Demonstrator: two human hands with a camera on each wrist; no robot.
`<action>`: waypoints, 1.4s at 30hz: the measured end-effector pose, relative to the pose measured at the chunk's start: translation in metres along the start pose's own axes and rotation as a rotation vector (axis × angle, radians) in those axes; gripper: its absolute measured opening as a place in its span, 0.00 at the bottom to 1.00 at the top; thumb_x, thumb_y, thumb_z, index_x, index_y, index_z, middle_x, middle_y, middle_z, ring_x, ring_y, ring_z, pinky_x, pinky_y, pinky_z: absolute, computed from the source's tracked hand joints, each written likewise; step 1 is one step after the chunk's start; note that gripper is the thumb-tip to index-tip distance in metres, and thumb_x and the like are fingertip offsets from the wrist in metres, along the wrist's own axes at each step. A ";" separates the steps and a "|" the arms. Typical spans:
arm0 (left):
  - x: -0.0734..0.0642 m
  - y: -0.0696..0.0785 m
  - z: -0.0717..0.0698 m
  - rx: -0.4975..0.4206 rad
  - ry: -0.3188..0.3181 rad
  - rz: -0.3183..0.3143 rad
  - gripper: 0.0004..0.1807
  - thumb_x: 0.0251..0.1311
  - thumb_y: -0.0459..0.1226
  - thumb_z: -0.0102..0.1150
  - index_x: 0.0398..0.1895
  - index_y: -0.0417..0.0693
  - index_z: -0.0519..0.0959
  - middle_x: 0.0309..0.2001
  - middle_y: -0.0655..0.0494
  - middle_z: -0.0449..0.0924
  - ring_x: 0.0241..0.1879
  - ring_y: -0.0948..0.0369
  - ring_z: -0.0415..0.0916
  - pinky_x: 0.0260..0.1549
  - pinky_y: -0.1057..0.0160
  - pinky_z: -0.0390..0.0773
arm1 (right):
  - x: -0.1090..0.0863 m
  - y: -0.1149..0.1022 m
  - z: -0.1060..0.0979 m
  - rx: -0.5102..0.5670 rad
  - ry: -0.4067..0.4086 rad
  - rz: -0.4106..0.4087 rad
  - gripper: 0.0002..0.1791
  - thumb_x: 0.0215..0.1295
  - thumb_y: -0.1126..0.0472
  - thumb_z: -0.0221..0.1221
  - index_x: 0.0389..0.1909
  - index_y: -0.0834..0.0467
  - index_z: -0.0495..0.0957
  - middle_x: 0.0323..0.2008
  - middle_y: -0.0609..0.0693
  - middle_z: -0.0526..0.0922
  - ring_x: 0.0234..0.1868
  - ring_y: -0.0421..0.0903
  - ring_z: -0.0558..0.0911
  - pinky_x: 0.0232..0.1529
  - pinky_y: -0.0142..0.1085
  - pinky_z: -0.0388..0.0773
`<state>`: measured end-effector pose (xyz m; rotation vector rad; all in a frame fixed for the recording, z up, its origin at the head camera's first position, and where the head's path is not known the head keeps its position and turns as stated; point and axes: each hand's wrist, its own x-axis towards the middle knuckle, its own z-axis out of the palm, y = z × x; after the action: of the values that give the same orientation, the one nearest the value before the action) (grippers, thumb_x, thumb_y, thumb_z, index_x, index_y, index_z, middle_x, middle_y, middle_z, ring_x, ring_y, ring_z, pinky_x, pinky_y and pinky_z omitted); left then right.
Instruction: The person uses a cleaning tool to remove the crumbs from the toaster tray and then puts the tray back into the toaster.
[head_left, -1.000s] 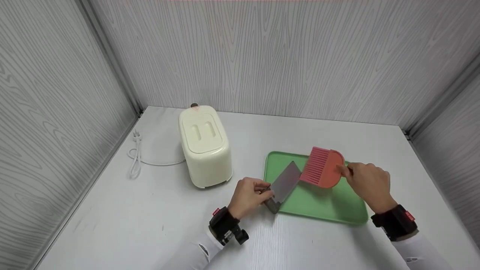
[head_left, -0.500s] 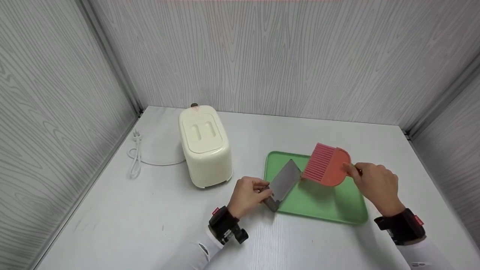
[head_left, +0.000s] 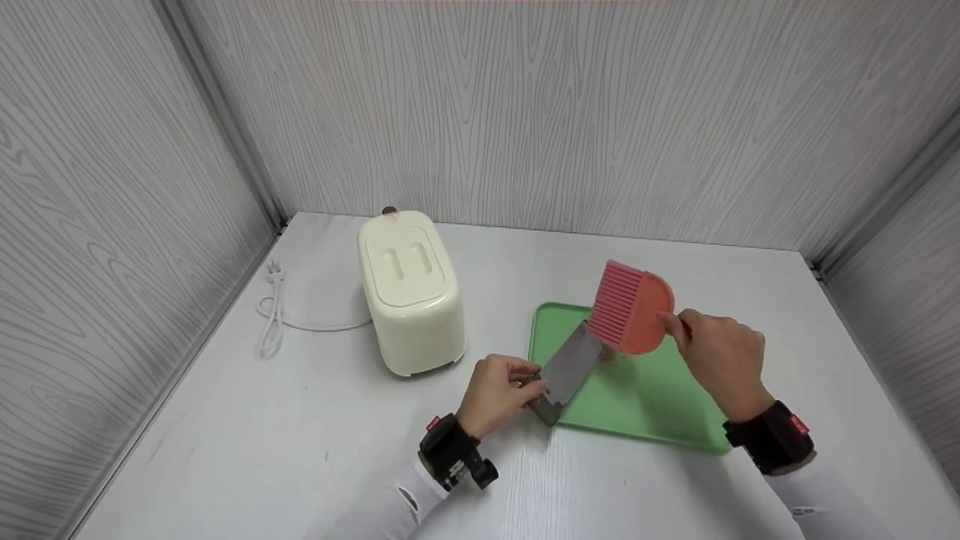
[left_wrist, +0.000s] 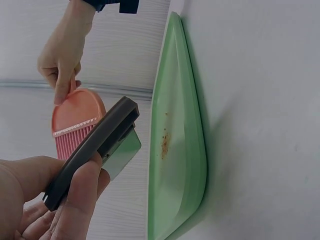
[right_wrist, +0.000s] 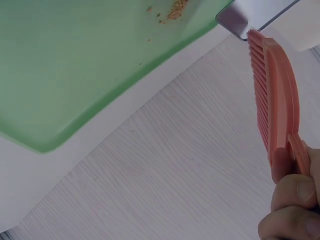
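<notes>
My left hand [head_left: 495, 394] pinches the dark handle of a flat metal scraper [head_left: 571, 367], whose blade slants over the left part of a green tray [head_left: 637, 416]. In my right hand [head_left: 724, 364] is a small orange brush [head_left: 637, 311] with pink bristles, gripped by its handle, which the fingers mostly hide. The brush is raised above the tray, bristles facing left by the blade's far end. Brown crumbs [left_wrist: 165, 144] lie in a small patch on the tray, with a few specks scattered around. From the head view I cannot tell whether bristles and blade touch.
A cream toaster [head_left: 411, 300] with a closed lid stands left of the tray. Its white cord [head_left: 330, 328] and plug lie farther left on the white table [head_left: 247, 442]. Grained panels [head_left: 525, 112] wall in the back and both sides.
My right hand first shifted slightly right, then swung left and away with the brush, lifting it off the crumbs' spot. The left hand and scraper stay nearly still.
</notes>
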<state>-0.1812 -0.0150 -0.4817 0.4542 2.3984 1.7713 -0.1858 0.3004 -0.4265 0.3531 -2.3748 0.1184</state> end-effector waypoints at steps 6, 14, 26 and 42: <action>0.000 0.000 0.001 -0.010 -0.003 -0.011 0.13 0.60 0.31 0.73 0.46 0.31 0.88 0.42 0.39 0.92 0.39 0.53 0.91 0.28 0.72 0.87 | 0.002 -0.006 0.005 -0.049 -0.007 -0.047 0.33 0.72 0.47 0.64 0.12 0.55 0.60 0.14 0.42 0.51 0.18 0.38 0.48 0.21 0.32 0.37; 0.000 0.001 0.000 -0.003 0.002 -0.012 0.13 0.60 0.31 0.73 0.47 0.32 0.88 0.41 0.41 0.92 0.36 0.59 0.90 0.27 0.72 0.86 | -0.008 -0.006 0.003 -0.095 -0.025 -0.104 0.32 0.71 0.47 0.65 0.13 0.54 0.60 0.14 0.41 0.51 0.19 0.38 0.48 0.20 0.32 0.39; -0.001 0.002 0.001 0.029 0.013 0.019 0.12 0.61 0.31 0.72 0.46 0.34 0.89 0.42 0.42 0.93 0.37 0.56 0.91 0.26 0.73 0.86 | -0.018 0.003 -0.009 -0.118 0.002 -0.106 0.38 0.83 0.35 0.34 0.12 0.53 0.56 0.15 0.41 0.47 0.19 0.39 0.47 0.20 0.32 0.38; -0.001 0.003 -0.001 0.011 0.015 -0.006 0.13 0.61 0.32 0.72 0.47 0.34 0.89 0.41 0.43 0.93 0.38 0.56 0.91 0.25 0.73 0.85 | -0.022 0.014 -0.024 0.120 -0.282 0.231 0.28 0.71 0.49 0.67 0.13 0.52 0.70 0.12 0.40 0.56 0.17 0.40 0.59 0.17 0.31 0.45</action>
<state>-0.1801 -0.0150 -0.4788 0.4357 2.4183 1.7656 -0.1587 0.3233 -0.4240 0.1568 -2.6893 0.3399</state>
